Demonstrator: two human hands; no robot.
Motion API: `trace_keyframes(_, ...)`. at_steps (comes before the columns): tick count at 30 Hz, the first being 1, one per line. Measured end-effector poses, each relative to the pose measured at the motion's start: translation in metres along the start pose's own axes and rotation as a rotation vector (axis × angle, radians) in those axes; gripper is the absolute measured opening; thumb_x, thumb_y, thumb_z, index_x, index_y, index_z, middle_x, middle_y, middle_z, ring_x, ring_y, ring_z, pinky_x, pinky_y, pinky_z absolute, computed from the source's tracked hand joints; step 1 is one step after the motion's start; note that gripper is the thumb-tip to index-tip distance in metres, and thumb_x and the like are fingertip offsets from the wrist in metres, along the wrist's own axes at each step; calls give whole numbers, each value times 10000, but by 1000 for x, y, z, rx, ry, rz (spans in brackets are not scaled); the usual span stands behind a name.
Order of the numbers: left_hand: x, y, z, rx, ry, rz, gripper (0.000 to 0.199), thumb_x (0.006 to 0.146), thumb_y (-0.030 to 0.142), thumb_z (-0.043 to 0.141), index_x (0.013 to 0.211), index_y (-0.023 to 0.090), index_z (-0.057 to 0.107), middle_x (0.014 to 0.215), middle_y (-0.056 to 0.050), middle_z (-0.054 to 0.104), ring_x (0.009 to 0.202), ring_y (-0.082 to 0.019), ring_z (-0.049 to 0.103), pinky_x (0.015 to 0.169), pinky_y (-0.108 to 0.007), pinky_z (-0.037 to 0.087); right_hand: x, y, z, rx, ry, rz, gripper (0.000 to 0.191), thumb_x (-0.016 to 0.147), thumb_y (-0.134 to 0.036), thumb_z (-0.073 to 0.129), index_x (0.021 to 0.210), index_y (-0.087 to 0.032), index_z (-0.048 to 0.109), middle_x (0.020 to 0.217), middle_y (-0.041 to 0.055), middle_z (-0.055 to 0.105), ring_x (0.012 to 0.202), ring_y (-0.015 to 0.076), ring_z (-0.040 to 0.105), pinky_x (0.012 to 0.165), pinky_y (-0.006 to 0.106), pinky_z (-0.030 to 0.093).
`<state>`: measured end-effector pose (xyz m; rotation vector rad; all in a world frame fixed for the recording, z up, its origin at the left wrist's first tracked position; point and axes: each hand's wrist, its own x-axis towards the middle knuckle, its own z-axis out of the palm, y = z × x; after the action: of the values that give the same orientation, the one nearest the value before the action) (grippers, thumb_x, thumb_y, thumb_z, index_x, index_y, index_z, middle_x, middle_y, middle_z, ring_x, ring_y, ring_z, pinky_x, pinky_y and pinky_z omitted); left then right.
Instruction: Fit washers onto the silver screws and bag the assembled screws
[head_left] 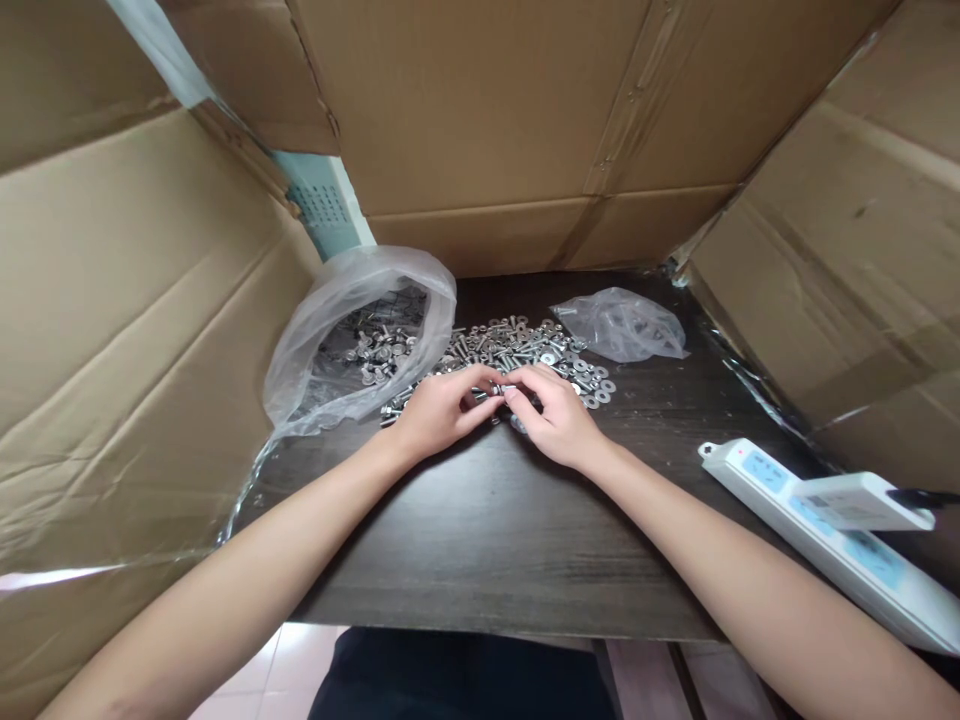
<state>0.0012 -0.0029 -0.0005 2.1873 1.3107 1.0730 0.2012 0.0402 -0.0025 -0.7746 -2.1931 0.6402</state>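
Fingertips together, my left hand [448, 408] and my right hand [553, 412] meet just above the front of a pile of hardware. Both pinch a small metal bolt [502, 389] between them; the fingers cover much of it, and whether a nut or washer sits on it I cannot tell. Behind the hands spreads the loose pile [510, 345] of silvery bolts, nuts and flat washers. Several flat washers [600, 388] lie to the right of my right hand. Left of my left hand, a clear plastic bag [296, 365] gapes open with more bolts and washers inside.
A smaller crumpled plastic bag [626, 325] lies at the back right of the dark table [480, 540]. Near the right edge is a white power strip [810, 530] with a white plug-in adapter [862, 502] and black cable. Cardboard walls [487, 110] enclose the back and sides.
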Motion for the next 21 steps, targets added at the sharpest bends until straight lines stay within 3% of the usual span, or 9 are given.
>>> trace_keyframes(21,-1,1,0,20,23,28,208,942,250,637,1143,197,646,925,-4,772,573,-80,658,597,-183,496,1,-2,0,9,1,0,215,1031,-269,468,876,-222,609,827,44,654,814,222,569,769,374,450)
